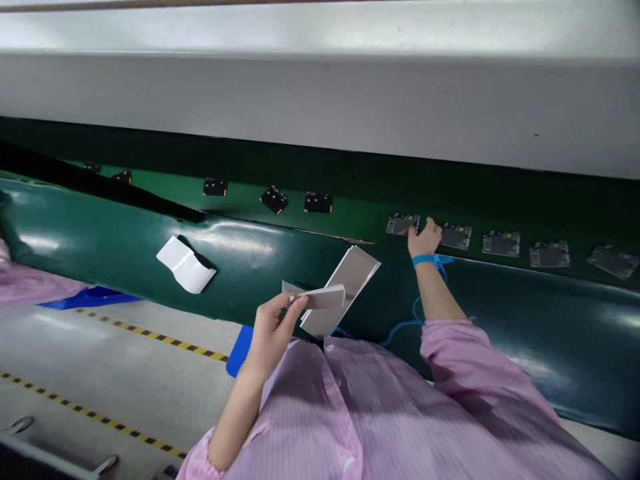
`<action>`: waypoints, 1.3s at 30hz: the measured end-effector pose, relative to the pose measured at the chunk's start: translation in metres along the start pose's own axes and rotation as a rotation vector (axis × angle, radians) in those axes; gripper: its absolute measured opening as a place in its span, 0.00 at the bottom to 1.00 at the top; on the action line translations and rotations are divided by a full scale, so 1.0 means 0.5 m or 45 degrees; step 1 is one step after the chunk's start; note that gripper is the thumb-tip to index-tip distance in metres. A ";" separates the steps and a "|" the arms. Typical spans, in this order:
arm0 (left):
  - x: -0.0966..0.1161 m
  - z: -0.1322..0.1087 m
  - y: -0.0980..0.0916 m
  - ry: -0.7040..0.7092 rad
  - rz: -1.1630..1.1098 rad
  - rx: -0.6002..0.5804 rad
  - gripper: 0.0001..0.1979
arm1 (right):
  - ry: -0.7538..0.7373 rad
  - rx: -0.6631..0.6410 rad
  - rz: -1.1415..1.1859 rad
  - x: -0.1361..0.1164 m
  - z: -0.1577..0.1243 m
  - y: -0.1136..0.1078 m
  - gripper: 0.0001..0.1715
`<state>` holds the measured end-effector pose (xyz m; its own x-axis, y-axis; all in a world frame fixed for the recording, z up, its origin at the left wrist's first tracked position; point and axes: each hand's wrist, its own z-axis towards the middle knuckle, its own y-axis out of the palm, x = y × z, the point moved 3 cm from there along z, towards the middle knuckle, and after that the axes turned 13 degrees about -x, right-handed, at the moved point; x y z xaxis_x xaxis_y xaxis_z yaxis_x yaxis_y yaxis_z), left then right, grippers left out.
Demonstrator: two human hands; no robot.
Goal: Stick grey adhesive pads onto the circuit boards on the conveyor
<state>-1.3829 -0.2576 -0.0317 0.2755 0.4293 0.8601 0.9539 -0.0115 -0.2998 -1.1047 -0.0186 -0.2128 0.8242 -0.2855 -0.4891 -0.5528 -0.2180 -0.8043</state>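
While green bench [250,257] gleams beside taped floor [125,383], left hand [273,327] pinches a sheet [323,298], right hand [426,239] spreads at a board [399,224]

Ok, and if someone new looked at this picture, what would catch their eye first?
Probably the bright blue wrist strap just behind the right hand, which is at a dark circuit board. Next, the left hand, pinching a pale strip by a stack of sheets in front of the pink shirt. Further left, a creased white paper lies on the green bench.

5 blk PCBs [319,202], 5 gry PCBs [501,245]
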 end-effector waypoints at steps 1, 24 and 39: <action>0.001 0.001 0.002 0.009 -0.002 -0.007 0.17 | 0.005 0.012 0.012 -0.004 -0.012 0.000 0.25; 0.035 0.010 0.037 0.305 0.231 -0.258 0.14 | -1.098 -1.113 0.467 -0.306 -0.404 -0.090 0.08; 0.010 0.015 0.001 0.017 -0.017 -0.162 0.16 | -0.906 -0.652 0.215 -0.258 -0.119 0.008 0.14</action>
<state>-1.3819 -0.2489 -0.0306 0.2630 0.4182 0.8694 0.9648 -0.1203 -0.2340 -1.2205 -0.0384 -0.1327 0.5134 0.2582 -0.8184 -0.5206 -0.6644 -0.5362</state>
